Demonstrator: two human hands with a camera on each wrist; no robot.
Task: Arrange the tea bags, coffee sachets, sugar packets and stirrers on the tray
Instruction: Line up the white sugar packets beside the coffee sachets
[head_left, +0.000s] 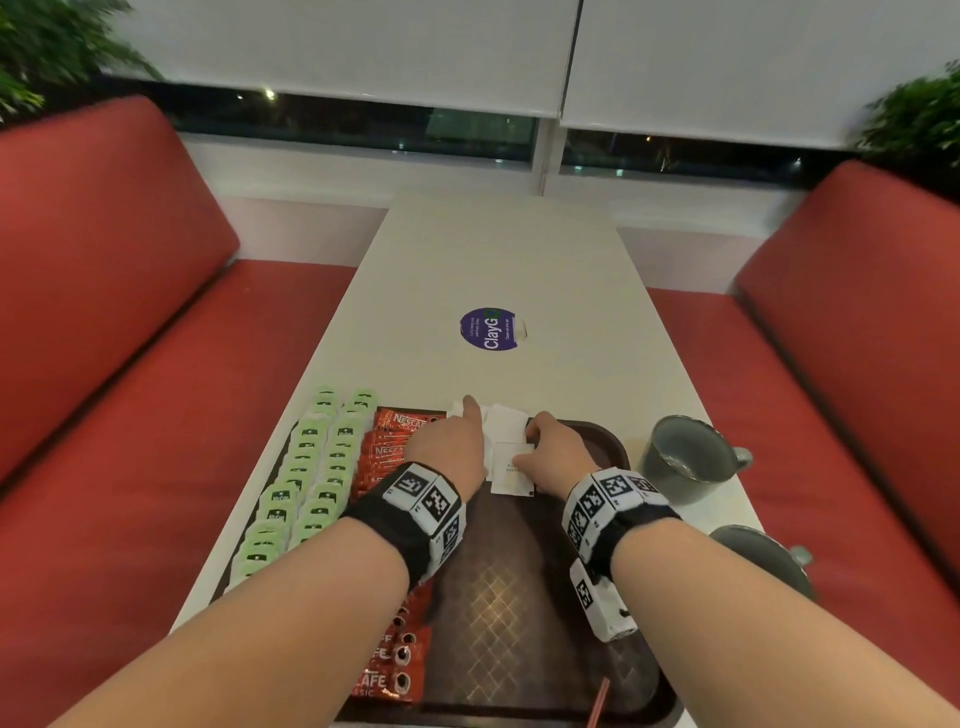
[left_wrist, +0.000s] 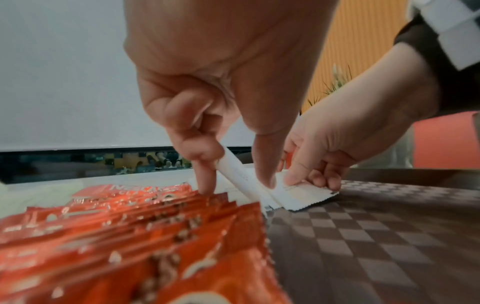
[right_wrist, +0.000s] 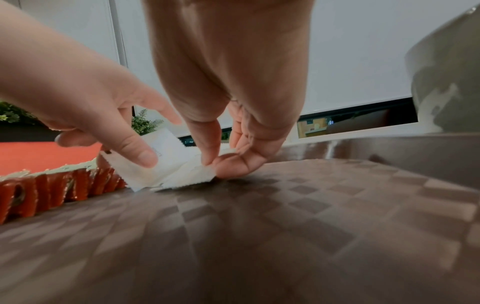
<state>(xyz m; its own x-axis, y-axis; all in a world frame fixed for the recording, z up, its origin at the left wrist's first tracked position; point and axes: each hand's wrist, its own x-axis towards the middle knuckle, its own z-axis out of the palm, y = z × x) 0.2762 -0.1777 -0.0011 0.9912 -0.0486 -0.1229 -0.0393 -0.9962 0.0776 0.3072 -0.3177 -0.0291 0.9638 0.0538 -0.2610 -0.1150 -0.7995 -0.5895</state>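
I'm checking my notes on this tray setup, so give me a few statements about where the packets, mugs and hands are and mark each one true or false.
1. The green tea bags lie in rows along the tray's left side. True.
2. The red coffee sachets lie to the right of the white sugar packets. False: they lie to the left, between the tea bags and the sugar packets.
3. Both the left hand and the right hand are on the sugar packets. True.
4. The grey mug stands on the tray. False: it stands on the table, right of the tray.
5. The purple round sticker is stuck to the tray. False: it is on the table beyond the tray.
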